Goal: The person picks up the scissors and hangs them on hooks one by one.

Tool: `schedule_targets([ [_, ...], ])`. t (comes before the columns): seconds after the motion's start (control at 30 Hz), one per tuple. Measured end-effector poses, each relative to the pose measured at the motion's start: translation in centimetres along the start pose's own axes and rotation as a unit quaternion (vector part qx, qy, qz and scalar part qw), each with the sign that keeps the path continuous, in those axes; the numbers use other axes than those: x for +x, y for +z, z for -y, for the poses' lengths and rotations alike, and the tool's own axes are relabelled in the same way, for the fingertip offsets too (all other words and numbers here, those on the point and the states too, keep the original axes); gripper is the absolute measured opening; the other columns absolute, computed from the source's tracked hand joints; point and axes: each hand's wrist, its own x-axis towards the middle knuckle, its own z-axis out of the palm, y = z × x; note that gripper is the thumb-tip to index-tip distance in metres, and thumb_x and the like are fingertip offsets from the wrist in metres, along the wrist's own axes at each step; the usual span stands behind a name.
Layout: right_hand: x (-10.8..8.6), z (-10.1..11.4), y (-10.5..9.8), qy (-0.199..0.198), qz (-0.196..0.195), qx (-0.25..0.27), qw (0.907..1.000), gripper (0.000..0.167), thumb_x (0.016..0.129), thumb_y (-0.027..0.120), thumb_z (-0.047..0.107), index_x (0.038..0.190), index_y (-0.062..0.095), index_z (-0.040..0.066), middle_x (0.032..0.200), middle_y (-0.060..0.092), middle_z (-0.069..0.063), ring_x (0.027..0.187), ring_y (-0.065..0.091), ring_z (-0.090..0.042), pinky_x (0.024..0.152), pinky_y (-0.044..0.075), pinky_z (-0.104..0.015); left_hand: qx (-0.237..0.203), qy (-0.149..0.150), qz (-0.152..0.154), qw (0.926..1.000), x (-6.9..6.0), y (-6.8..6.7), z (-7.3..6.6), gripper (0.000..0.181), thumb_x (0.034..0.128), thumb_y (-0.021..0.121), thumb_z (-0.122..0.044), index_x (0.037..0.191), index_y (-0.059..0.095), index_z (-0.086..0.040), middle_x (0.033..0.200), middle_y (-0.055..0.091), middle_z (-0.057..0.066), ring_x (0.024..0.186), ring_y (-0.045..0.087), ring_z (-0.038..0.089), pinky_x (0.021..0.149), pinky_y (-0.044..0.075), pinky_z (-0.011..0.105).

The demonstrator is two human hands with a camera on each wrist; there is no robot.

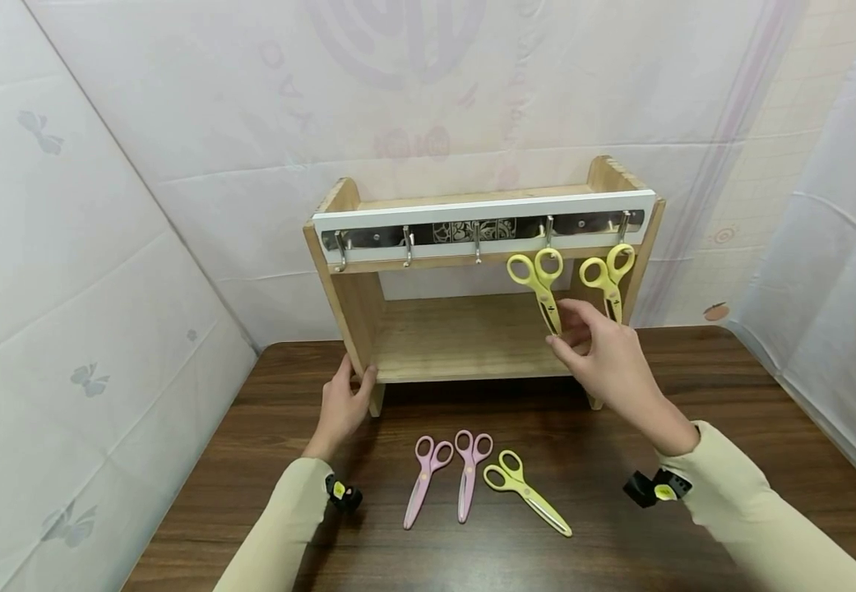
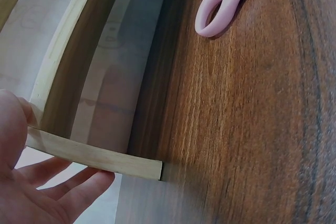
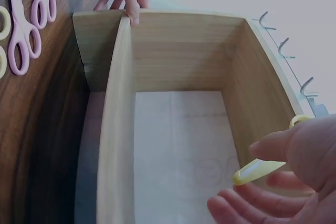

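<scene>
Yellow scissors (image 1: 546,298) hang by a handle loop from the fourth hook. My right hand (image 1: 613,362) is at their lower end; in the right wrist view, the yellow blade end (image 3: 257,171) lies between the thumb and the loosely spread fingers of my right hand (image 3: 294,182). A firm pinch is not visible. A second yellow pair (image 1: 608,279) hangs on the rightmost hook. My left hand (image 1: 342,411) grips the lower left side of the wooden shelf (image 1: 472,329), thumb at the front edge and fingers around the outside, also seen in the left wrist view (image 2: 94,153).
Two pink scissors (image 1: 420,481) (image 1: 468,477) and one yellow pair (image 1: 527,493) lie on the dark wooden table (image 1: 620,543) before the shelf. Three hooks on the left of the white rail (image 1: 383,215) hold nothing. Pale cloth (image 1: 250,107) stands behind.
</scene>
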Motion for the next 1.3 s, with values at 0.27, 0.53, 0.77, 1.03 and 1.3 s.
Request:
schedule_targets([
  [0.27,-2.3,-0.6,0.4,0.051,0.047,-0.02,0.9974,0.065,0.091,0.078,0.013,0.147,0.048,0.0,0.12,0.069,-0.023,0.078,0.074,-0.025,0.068,0.059,-0.051,0.0,0.0,-0.003,1.0,0.0,0.1,0.1,0.047,0.1082,0.055,-0.031,0.147,0.048,-0.007,0.135,0.062,0.023,0.118,0.065,0.04,0.085,0.061,0.052],
  [0.53,-6.2,-1.5,2.2,0.055,0.102,-0.035,0.9927,0.076,0.089,0.082,0.018,0.15,0.043,-0.001,0.123,0.067,-0.024,0.087,0.072,-0.03,0.072,0.059,-0.052,0.001,-0.002,-0.001,1.0,0.0,0.1,0.0,0.047,0.1085,0.054,-0.031,0.148,0.047,-0.006,0.136,0.061,0.024,0.117,0.065,0.041,0.084,0.062,0.052],
  [0.77,-9.9,-1.3,3.8,0.069,0.196,-0.071,0.9755,0.079,0.085,0.087,0.029,0.15,0.047,0.007,0.126,0.063,-0.023,0.102,0.066,-0.04,0.067,0.058,-0.054,0.002,-0.001,0.0,1.0,0.0,0.1,0.0,0.047,0.1087,0.054,-0.032,0.148,0.047,-0.006,0.136,0.061,0.024,0.118,0.065,0.041,0.085,0.061,0.052],
  [1.03,-12.7,-0.7,5.1,0.093,0.252,-0.089,0.9592,0.065,0.082,0.088,0.033,0.138,0.061,0.014,0.11,0.065,-0.006,0.097,0.065,-0.026,0.061,0.055,-0.044,-0.001,-0.008,-0.008,0.9999,0.0,0.1,0.1,0.045,0.1083,0.055,-0.031,0.145,0.05,-0.005,0.135,0.063,0.023,0.116,0.066,0.04,0.085,0.061,0.051],
  [1.3,-14.6,-0.5,5.6,0.077,0.271,-0.094,0.9549,0.054,0.074,0.093,0.039,0.119,0.067,0.022,0.095,0.057,0.01,0.085,0.058,-0.013,0.055,0.048,-0.033,0.004,-0.007,-0.011,0.9999,0.1,0.2,0.0,0.042,0.1084,0.054,-0.031,0.142,0.052,-0.005,0.133,0.064,0.022,0.116,0.067,0.039,0.088,0.06,0.051],
])
